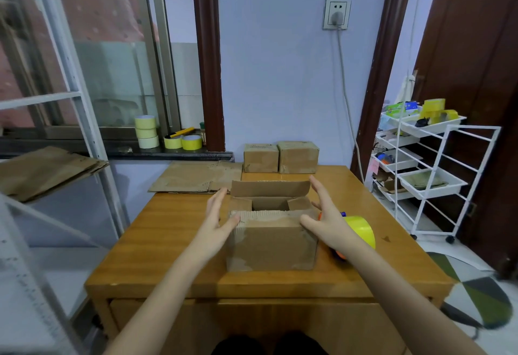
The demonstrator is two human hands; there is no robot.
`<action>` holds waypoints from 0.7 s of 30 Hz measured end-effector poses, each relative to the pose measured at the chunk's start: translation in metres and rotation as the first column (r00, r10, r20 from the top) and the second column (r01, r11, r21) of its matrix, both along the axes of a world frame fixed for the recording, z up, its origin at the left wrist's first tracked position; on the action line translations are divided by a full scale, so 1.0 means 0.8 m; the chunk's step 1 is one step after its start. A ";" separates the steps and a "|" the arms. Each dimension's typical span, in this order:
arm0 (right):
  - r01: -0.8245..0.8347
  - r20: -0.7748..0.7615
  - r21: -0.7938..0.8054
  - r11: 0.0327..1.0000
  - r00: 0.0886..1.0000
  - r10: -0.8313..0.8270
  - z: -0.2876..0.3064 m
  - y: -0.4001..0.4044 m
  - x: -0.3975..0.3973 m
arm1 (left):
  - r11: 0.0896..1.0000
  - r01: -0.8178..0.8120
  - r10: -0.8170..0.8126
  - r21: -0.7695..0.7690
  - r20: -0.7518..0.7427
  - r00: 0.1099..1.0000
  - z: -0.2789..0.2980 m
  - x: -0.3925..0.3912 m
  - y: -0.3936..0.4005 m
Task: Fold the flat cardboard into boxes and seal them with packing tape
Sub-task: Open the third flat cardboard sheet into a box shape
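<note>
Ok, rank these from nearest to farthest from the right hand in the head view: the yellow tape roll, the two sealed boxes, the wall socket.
1. Yellow tape roll, on the table just right of the right hand.
2. Sealed boxes, at the table's far edge.
3. Wall socket, high on the wall behind.

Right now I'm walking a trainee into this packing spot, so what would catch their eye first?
The half-folded box at the middle of the wooden table, its top flaps not yet closed, with the left hand and right hand open against its sides. Just right of it, partly behind the right hand, lies a yellow tape roll. At the table's far edge stand two closed boxes.
</note>
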State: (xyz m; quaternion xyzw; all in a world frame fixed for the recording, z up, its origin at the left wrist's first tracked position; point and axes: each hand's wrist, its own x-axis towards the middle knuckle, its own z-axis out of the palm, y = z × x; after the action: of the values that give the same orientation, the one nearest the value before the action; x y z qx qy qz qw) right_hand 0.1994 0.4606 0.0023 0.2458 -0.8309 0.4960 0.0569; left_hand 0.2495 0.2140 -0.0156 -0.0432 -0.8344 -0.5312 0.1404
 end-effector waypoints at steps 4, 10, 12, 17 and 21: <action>0.037 -0.068 0.102 0.994 0.997 -0.030 0.005 -0.006 -0.002 | 0.987 -0.026 0.016 -0.160 -0.062 0.998 0.002 0.001 0.004; 0.127 -0.171 0.256 0.958 0.982 -0.084 -0.010 0.001 0.001 | 0.784 -0.211 0.109 -0.583 -0.206 0.973 0.001 0.000 0.015; 0.166 -0.228 0.304 0.938 0.969 -0.098 -0.019 0.004 0.004 | 0.729 -0.230 0.103 -0.644 -0.229 0.968 -0.005 0.002 0.012; 0.215 -0.278 0.344 0.914 0.953 -0.120 -0.021 0.003 0.005 | 0.801 -0.164 0.080 -0.575 -0.169 0.982 -0.009 0.002 0.005; 0.203 -0.257 0.365 0.908 0.960 -0.111 -0.018 0.003 0.006 | 0.843 -0.160 0.086 -0.514 -0.165 0.983 -0.007 0.003 0.007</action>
State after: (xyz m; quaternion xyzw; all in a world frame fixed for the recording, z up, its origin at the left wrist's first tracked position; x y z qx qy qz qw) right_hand 0.2045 0.4630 -0.0122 0.2398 -0.9174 0.2835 0.1431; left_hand 0.2517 0.2194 -0.0214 -0.0622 -0.9371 -0.2692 0.2133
